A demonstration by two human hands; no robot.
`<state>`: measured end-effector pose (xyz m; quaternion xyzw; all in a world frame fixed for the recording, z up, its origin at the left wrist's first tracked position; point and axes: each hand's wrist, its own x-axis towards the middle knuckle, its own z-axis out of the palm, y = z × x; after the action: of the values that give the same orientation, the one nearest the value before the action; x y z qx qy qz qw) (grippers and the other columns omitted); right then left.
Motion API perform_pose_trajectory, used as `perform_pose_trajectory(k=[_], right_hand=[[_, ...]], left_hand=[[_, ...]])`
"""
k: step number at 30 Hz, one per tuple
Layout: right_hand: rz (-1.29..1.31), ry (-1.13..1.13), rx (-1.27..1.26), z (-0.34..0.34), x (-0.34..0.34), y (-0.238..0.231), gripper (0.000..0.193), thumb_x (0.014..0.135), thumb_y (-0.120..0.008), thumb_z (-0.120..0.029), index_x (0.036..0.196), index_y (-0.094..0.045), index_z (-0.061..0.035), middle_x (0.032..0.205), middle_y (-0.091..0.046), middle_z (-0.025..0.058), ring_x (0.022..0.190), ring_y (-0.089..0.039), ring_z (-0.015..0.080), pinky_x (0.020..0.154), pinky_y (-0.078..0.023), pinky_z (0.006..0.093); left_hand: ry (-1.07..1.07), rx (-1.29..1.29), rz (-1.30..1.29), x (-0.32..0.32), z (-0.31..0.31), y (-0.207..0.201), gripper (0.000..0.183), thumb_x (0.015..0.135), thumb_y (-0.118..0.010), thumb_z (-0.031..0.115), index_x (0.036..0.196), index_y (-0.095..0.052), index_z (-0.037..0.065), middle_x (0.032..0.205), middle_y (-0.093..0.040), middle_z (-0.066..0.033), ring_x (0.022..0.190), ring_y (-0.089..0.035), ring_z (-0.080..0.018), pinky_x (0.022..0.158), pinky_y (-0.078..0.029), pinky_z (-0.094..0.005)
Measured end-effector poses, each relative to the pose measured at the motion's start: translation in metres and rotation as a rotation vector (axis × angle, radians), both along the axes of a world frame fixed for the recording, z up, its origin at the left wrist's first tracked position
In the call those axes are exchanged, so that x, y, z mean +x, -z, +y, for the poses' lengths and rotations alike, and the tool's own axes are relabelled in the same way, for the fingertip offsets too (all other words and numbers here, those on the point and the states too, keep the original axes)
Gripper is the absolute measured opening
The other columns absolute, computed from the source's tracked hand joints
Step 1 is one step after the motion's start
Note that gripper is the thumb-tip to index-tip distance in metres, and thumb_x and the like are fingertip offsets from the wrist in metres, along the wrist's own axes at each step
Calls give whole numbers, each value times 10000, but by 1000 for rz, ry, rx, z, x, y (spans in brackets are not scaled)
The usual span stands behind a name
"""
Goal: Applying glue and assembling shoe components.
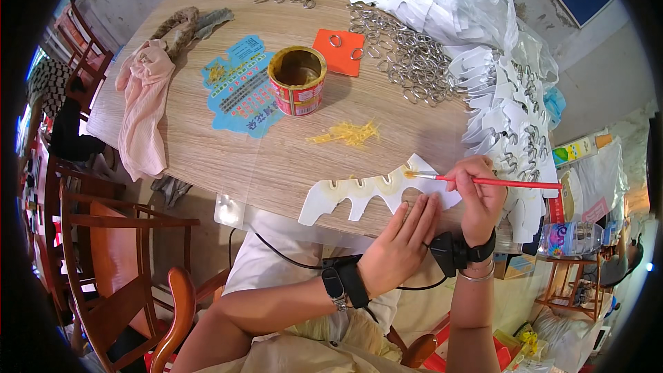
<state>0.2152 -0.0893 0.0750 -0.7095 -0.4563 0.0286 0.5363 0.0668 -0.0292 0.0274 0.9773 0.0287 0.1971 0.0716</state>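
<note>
My right hand [478, 190] is closed round the red handle of a thin paintbrush [514, 183]. The brush tip touches the notched upper edge of a flat white cut-out [321, 200], where yellowish paste is smeared around the slots. My left hand [404, 238] lies with fingers stretched out on the right part of that cut-out, pressing it against the table at the near edge. Further back stands an open tin [298, 100] with a red label and brownish-yellow stuff inside and on its rim. A patch of yellow dried strands [349, 134] lies between the tin and the cut-out.
At the right, similar white pieces with metal rings [507, 128] overlap in a row. Behind them are a heap of metal rings [414, 65] and a white plastic bag [449, 0]. An orange card [337, 55], a blue printed sheet [238, 93] and a pink cloth [146, 107] lie further left.
</note>
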Motion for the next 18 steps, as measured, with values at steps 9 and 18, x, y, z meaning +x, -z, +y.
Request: perform_pose_trajectory(k=[9,18], right_hand=[[102,110,56,-1,-1,4,158,873,-547,-99,748,-585,-9,650,-567,35,637,-481,126,688,-352,284],[98,42,37,-1,-1,2,169,872,-547,-100,733,-594,-14,631,-564,27,634,-473,134,685,-346,292]], left_hand=[[-12,-2,1,0,-1,-1,659,768,-544,301,1305,-411,-58,1400,-383,-167,1291,-384,-272,1036,-321,-389],[-14,-2,0,0,-1,0,655,764,-547,294,1303,-415,-53,1396,-390,-165,1284,-394,-268,1035,-322,-386]])
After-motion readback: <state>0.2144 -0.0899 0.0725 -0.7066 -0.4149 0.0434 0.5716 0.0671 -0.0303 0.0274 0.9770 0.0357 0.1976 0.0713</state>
